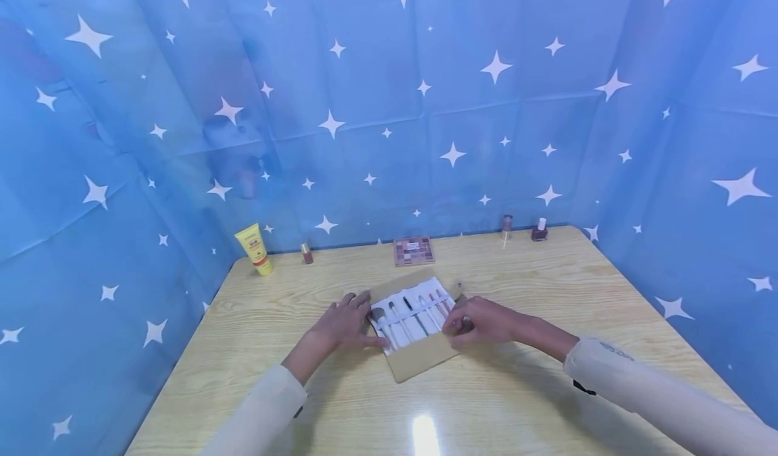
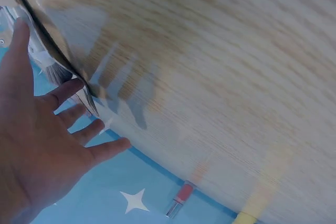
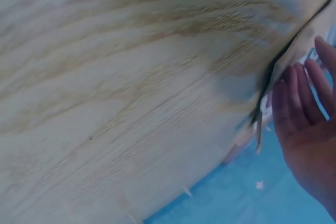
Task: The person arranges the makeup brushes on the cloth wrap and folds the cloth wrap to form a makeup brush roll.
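A tan makeup brush case (image 1: 423, 358) lies unfolded on the table, its white inside showing. Several makeup brushes (image 1: 408, 315) sit side by side under a band across it. At the case's left edge is my left hand (image 1: 348, 322), fingers spread and thumb over the inside by the near flap. The left wrist view shows those fingers (image 2: 68, 90) at the edge beside a fluffy brush head (image 2: 55, 72). My right hand (image 1: 483, 321) pinches the right edge, fingers bent and covering that corner. In the right wrist view, its fingertips (image 3: 299, 77) meet the case's edge.
Along the back stand a yellow tube (image 1: 254, 249), a small red lip gloss (image 1: 306, 253), another small cosmetic tube (image 1: 506, 228) and a dark nail polish bottle (image 1: 539, 230). An eyeshadow palette (image 1: 414, 251) lies behind the case. A blue starred curtain (image 1: 389, 105) surrounds the wooden table (image 1: 261, 375).
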Demonstrator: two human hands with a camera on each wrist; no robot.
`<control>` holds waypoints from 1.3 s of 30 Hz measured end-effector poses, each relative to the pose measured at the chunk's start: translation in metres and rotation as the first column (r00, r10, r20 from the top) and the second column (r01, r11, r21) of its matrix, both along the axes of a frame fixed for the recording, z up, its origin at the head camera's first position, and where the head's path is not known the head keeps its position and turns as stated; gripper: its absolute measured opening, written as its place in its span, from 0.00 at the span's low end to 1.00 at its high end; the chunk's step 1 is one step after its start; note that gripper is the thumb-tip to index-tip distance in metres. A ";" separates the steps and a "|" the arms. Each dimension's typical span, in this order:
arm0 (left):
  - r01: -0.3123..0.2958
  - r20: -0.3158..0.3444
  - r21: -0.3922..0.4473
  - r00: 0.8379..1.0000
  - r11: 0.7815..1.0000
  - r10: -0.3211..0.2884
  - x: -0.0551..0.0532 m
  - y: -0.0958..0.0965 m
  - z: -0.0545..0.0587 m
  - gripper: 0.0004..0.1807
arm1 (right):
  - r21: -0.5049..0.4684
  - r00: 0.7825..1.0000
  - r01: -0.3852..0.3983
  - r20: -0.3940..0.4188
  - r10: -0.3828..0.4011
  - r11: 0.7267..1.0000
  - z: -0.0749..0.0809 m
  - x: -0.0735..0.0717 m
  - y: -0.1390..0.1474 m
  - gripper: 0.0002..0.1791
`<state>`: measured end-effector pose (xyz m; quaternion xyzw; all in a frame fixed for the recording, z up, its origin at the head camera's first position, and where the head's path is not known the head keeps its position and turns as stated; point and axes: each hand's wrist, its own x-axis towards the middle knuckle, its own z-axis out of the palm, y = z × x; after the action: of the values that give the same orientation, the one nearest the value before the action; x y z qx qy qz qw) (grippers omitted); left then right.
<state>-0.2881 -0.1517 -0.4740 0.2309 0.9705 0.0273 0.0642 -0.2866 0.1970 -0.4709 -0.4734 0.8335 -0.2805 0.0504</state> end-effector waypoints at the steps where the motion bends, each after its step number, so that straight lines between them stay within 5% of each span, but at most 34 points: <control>1: 0.005 0.005 0.007 1.000 1.000 -0.006 0.002 -0.001 0.000 0.59 | 0.012 1.000 0.016 -0.004 -0.016 1.000 -0.001 0.000 0.001 0.10; 4: 0.025 0.028 0.047 0.999 0.999 -0.026 0.006 -0.005 0.001 0.56 | 0.056 0.997 0.067 -0.053 -0.064 0.996 -0.003 0.000 0.005 0.11; 9: 0.051 0.107 0.171 0.992 0.984 -0.069 0.014 -0.012 0.002 0.37 | 0.125 0.979 0.138 -0.171 -0.116 0.983 -0.004 -0.005 0.012 0.12; 16: 0.090 0.174 0.283 0.974 0.955 -0.144 0.030 -0.010 0.003 0.21 | 0.186 0.951 0.148 -0.297 -0.088 0.971 -0.006 -0.019 0.014 0.12; 21: 0.135 0.181 0.309 0.964 0.942 -0.197 0.040 -0.001 0.007 0.15 | 0.215 0.927 0.189 -0.361 -0.102 0.958 -0.004 -0.031 0.012 0.12; 28: 0.192 0.127 0.324 0.962 0.926 -0.243 0.044 0.009 0.008 0.10 | 0.165 0.921 0.218 -0.360 -0.147 0.962 -0.008 -0.044 0.013 0.11; 32: 0.173 0.087 0.295 0.974 0.940 -0.207 0.044 0.006 0.007 0.13 | 0.086 0.907 0.188 -0.398 -0.139 0.978 -0.008 -0.038 0.009 0.09; 39: 0.159 0.003 0.238 0.986 0.958 -0.164 0.042 -0.004 0.001 0.19 | 0.062 0.942 0.106 -0.327 -0.080 0.992 -0.002 0.001 0.006 0.07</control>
<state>-0.2461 -0.1558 -0.4728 0.3152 0.9373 0.1404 0.0491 -0.2859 0.2028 -0.4728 -0.4708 0.8622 -0.1682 -0.0819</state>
